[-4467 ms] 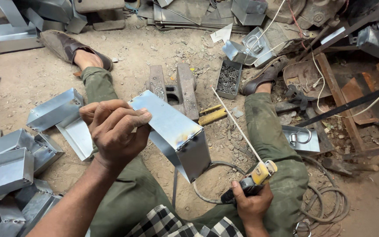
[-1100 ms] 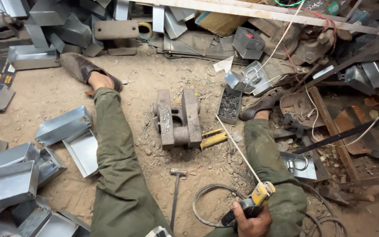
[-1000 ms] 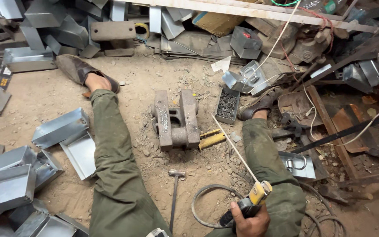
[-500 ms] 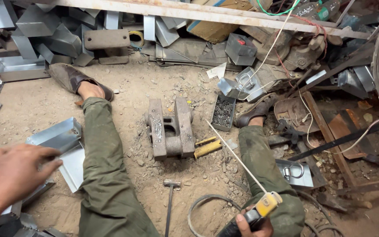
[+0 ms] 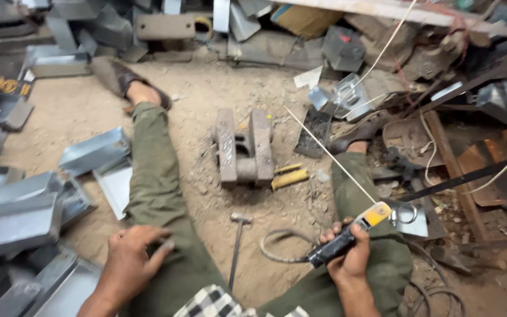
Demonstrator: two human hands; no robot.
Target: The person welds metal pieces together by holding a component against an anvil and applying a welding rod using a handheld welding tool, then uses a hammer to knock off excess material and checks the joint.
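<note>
Right hand (image 5: pixel 347 258) is wrapped tight around the black grip of a welding electrode holder (image 5: pixel 347 238), whose yellow head carries a thin welding rod (image 5: pixel 330 155) that slants up and away over the sandy floor (image 5: pixel 206 94). A grey cable (image 5: pixel 280 246) loops out from the grip's back end across the ground. The hand rests on the right thigh of the olive-green trousers (image 5: pixel 159 194).

Left hand (image 5: pixel 130 264) lies open and empty, palm down, fingers spread on the left thigh, just beside a pile of folded galvanised sheet-metal pieces (image 5: pixel 19 217) at the person's left.

Between the outstretched legs sits a rusty steel block (image 5: pixel 243 149) made of two upright bars joined across the middle. A small yellow-handled tool (image 5: pixel 289 176) lies just right of it, and a hammer (image 5: pixel 237 240) lies nearer the body, head pointing away. A dark perforated metal plate (image 5: pixel 313 132) lies near the right foot. More sheet-metal scraps, wires and rusty parts crowd the far edge and the right side.
</note>
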